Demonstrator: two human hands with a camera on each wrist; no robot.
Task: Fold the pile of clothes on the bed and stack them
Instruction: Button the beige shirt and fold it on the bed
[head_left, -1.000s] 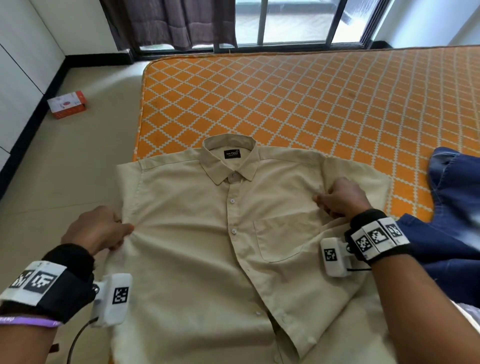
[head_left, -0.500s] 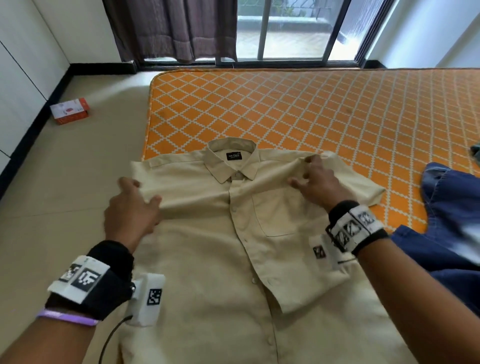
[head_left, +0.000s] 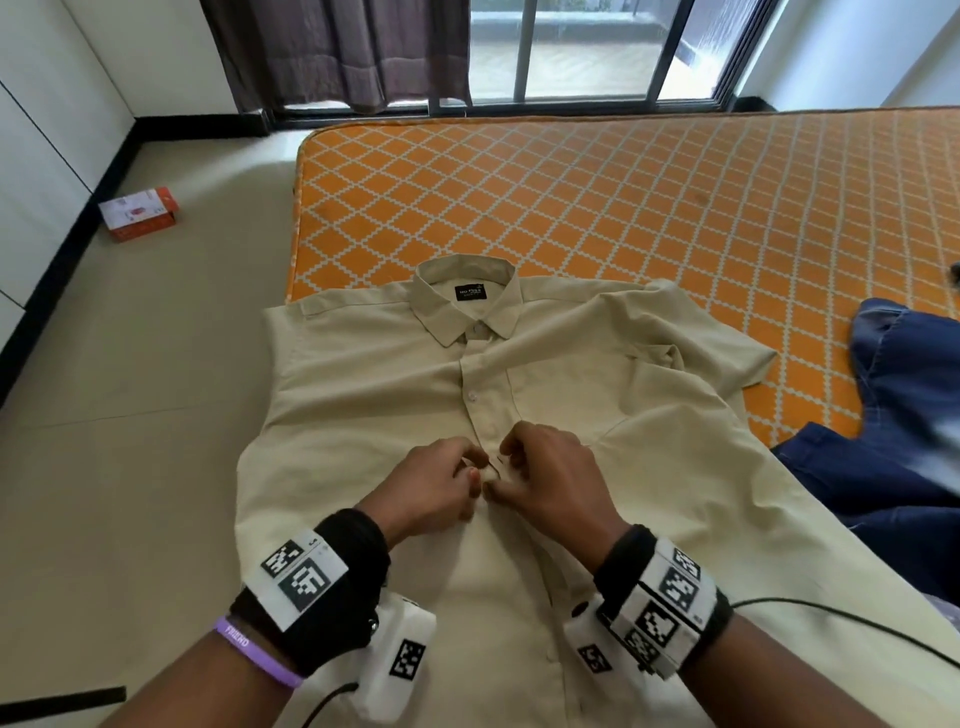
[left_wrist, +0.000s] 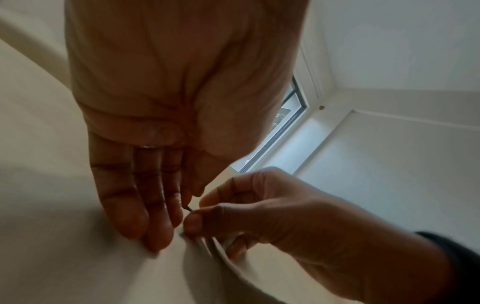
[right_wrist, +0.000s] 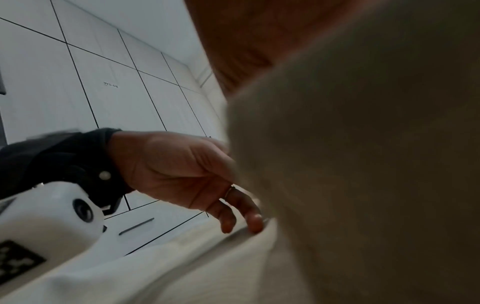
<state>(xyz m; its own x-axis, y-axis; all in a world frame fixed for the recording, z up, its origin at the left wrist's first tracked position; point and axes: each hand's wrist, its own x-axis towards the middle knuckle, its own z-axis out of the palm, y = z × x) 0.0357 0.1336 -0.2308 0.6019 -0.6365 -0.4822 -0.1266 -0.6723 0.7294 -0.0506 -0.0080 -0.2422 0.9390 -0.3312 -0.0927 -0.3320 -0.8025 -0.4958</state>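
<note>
A beige button-up shirt (head_left: 363, 415) lies face up on the orange mattress (head_left: 623, 208), collar pointing away from me. Both hands meet at its button placket, mid-chest. My left hand (head_left: 470, 470) holds the placket with thumb and forefinger, while its other fingers (left_wrist: 155, 216) rest on the cloth. My right hand (head_left: 498, 470) pinches the overlapping placket edge between thumb and forefinger (left_wrist: 194, 222). In the right wrist view, shirt fabric (right_wrist: 363, 164) blocks most of the picture, and the left hand (right_wrist: 176, 170) shows beside it. The button itself is hidden by the fingers.
A crumpled blue denim garment (head_left: 893, 426) lies on the mattress just right of the shirt. The shirt's left side hangs past the mattress edge (head_left: 296, 234) over the tiled floor. An orange and white box (head_left: 137, 213) sits on the floor by the wall.
Both hands left the shirt's shoulders and came together at the centre placket. The shirt's right shoulder and sleeve now lie bunched.
</note>
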